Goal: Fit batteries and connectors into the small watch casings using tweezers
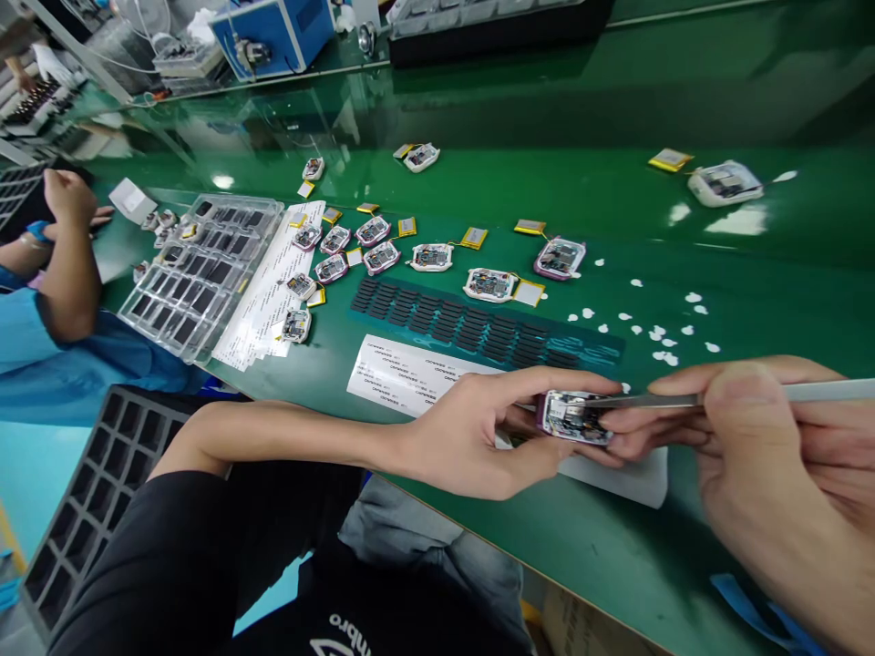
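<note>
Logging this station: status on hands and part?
Left hand grips small open device. Right hand holds tweezers, tips on it. Label sheet beside; nothing blocking.

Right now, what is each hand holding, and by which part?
Left hand pinches the small open device by its left end. Right hand grips metal tweezers near mid-shaft, tips on the device.

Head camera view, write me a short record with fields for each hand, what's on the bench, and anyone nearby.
left hand: left hand grips a small open device by its edges, above the green bench
right hand: right hand pinches metal tweezers, tip on the device
bench items: label sheet, black pad strip, similar devices with yellow batteries, clear tray, white scraps
nearby: another person's arm at far left
</note>
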`<state>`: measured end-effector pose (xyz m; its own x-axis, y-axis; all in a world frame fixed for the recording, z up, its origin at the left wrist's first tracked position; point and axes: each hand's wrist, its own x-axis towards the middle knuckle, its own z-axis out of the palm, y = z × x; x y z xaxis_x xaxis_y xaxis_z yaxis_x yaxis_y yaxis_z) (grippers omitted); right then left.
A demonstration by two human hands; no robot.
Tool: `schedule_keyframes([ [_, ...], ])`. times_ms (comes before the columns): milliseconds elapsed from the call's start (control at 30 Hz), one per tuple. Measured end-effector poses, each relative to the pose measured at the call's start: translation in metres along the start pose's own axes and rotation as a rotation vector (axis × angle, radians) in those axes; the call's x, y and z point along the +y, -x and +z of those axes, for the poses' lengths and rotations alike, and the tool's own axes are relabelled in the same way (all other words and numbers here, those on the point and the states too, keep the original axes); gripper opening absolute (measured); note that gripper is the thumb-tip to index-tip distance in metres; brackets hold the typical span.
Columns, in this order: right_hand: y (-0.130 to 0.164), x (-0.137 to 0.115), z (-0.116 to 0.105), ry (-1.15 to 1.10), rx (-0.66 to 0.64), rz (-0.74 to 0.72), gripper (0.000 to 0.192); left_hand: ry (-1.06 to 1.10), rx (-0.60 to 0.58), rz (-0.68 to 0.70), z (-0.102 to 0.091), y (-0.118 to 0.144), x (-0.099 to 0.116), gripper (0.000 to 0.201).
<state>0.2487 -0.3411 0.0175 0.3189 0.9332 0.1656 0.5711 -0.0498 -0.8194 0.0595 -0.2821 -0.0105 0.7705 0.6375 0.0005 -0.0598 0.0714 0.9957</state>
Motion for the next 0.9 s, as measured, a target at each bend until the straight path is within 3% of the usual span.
schedule_keyframes([
  [67,0.000,-0.001,0.000,-0.128,0.037,0.149,0.038,-0.002,-0.016,-0.017,0.000,0.000,0.001,0.056],
  [100,0.000,-0.001,0.000,-0.142,0.037,0.151,0.038,0.001,-0.025,-0.025,-0.001,0.000,0.001,0.056],
  [533,0.001,0.003,0.004,-0.075,-0.002,0.131,0.039,0.026,-0.052,-0.063,-0.001,-0.002,0.004,0.049],
  [900,-0.003,-0.004,-0.001,0.028,-0.060,0.014,0.038,0.047,-0.040,-0.109,0.001,-0.002,-0.005,0.041],
])
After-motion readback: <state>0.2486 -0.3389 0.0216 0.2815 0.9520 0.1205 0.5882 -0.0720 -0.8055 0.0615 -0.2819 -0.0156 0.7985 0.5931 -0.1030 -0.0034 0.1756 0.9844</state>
